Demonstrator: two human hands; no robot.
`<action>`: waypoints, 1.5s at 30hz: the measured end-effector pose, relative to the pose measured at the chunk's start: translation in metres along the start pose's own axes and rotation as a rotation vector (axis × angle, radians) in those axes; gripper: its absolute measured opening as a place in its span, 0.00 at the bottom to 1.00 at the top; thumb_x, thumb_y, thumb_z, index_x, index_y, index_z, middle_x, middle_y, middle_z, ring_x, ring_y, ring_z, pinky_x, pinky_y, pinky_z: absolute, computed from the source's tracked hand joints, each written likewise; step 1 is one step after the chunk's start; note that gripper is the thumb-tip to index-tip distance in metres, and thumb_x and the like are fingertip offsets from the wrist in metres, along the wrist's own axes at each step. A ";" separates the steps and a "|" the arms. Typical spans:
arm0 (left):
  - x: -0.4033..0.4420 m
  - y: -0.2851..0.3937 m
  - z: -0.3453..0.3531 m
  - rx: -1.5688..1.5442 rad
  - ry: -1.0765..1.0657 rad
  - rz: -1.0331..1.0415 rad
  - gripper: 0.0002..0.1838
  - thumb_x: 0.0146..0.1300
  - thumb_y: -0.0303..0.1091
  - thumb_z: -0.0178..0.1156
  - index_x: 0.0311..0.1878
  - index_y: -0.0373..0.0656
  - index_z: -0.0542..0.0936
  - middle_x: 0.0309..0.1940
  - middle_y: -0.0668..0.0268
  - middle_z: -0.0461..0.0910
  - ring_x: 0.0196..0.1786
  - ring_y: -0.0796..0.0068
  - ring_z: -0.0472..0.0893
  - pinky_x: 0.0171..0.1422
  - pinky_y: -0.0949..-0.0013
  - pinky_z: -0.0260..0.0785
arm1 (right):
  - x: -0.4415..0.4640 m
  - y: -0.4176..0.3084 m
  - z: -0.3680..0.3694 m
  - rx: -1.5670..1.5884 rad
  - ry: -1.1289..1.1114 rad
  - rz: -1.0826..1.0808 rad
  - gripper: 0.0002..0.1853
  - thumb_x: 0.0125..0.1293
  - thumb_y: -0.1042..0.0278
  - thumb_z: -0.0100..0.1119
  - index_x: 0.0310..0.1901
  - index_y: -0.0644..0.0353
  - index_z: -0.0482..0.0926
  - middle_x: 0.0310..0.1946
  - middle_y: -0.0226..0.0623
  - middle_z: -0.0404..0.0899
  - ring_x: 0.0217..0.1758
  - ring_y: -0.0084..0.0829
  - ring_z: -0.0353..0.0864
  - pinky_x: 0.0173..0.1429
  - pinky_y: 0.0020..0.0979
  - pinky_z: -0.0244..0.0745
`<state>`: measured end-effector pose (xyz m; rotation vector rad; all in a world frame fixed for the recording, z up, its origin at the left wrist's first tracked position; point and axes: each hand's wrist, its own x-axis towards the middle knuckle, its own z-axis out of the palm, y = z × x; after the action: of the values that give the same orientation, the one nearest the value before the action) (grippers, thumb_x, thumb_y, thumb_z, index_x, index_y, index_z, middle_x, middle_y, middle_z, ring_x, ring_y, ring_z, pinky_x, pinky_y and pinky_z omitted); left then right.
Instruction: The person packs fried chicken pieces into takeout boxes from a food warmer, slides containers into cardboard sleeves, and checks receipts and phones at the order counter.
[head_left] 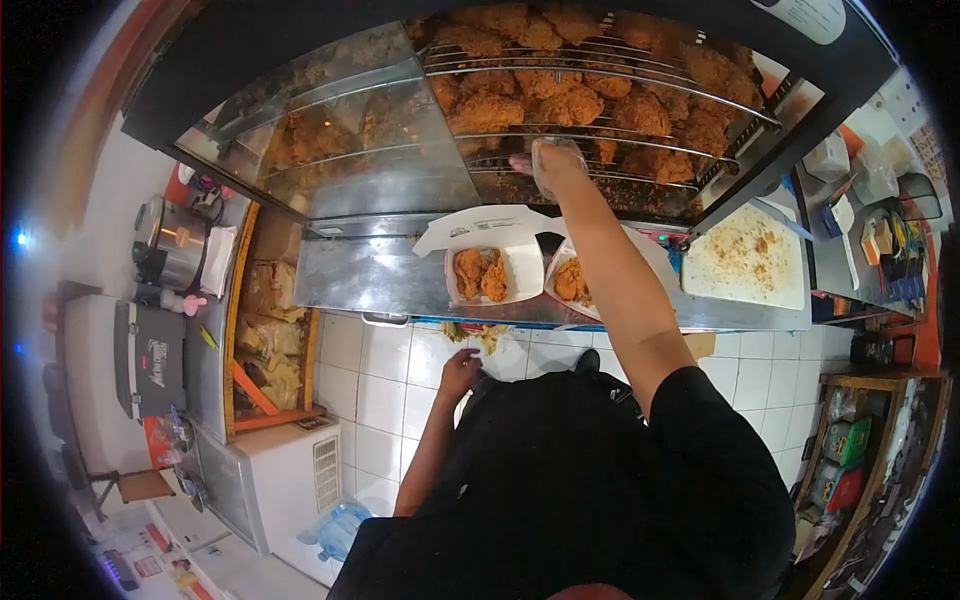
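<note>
My right hand, in a clear plastic glove, reaches into the glass-fronted warming cabinet by the lower rack. Its fingers point left and look stretched out; I see nothing held. Fried chicken pieces fill the wire racks around and above it. Below on the metal counter stands an open white box with chicken pieces inside. A second open box with chicken is partly covered by my right forearm. My bare left hand hangs low before the counter, fingers apart, holding nothing.
A crumb-covered white tray sits at the counter's right end. Left are a wooden-edged shelf with wrapped bags, a metal pot and a white chest unit. A wooden rack stands at right. White tiles cover the floor.
</note>
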<state>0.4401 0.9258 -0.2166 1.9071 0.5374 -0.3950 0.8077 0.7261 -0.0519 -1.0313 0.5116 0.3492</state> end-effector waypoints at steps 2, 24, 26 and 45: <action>0.010 0.030 -0.001 -0.036 -0.032 0.005 0.18 0.60 0.35 0.59 0.51 0.37 0.79 0.34 0.62 0.82 0.33 0.74 0.79 0.41 0.70 0.73 | -0.006 -0.003 0.004 0.227 -0.089 0.102 0.15 0.70 0.72 0.51 0.53 0.72 0.65 0.39 0.57 0.75 0.36 0.51 0.84 0.39 0.46 0.87; -0.011 0.181 -0.007 -0.408 -0.190 0.285 0.13 0.65 0.28 0.55 0.52 0.37 0.77 0.33 0.68 0.79 0.34 0.82 0.74 0.41 0.78 0.68 | -0.008 0.037 -0.075 -0.191 0.179 -0.872 0.09 0.61 0.64 0.49 0.24 0.52 0.67 0.21 0.25 0.66 0.26 0.24 0.67 0.29 0.29 0.66; -0.010 0.203 -0.006 -0.481 -0.116 0.346 0.13 0.66 0.27 0.54 0.53 0.37 0.77 0.33 0.68 0.78 0.34 0.82 0.74 0.42 0.78 0.68 | -0.020 0.035 -0.083 0.829 -0.049 -0.448 0.07 0.60 0.62 0.53 0.28 0.52 0.71 0.25 0.26 0.71 0.31 0.23 0.70 0.33 0.29 0.68; 0.015 0.253 0.007 -0.879 -0.114 0.276 0.12 0.64 0.25 0.55 0.50 0.37 0.73 0.40 0.64 0.75 0.41 0.72 0.79 0.43 0.64 0.80 | -0.119 0.070 -0.152 -0.078 0.282 -0.527 0.10 0.62 0.69 0.63 0.43 0.53 0.73 0.28 0.31 0.78 0.18 0.26 0.72 0.15 0.29 0.64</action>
<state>0.5883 0.8376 -0.0301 1.0753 0.2863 -0.0540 0.6370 0.6209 -0.0989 -1.2550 0.4587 -0.2495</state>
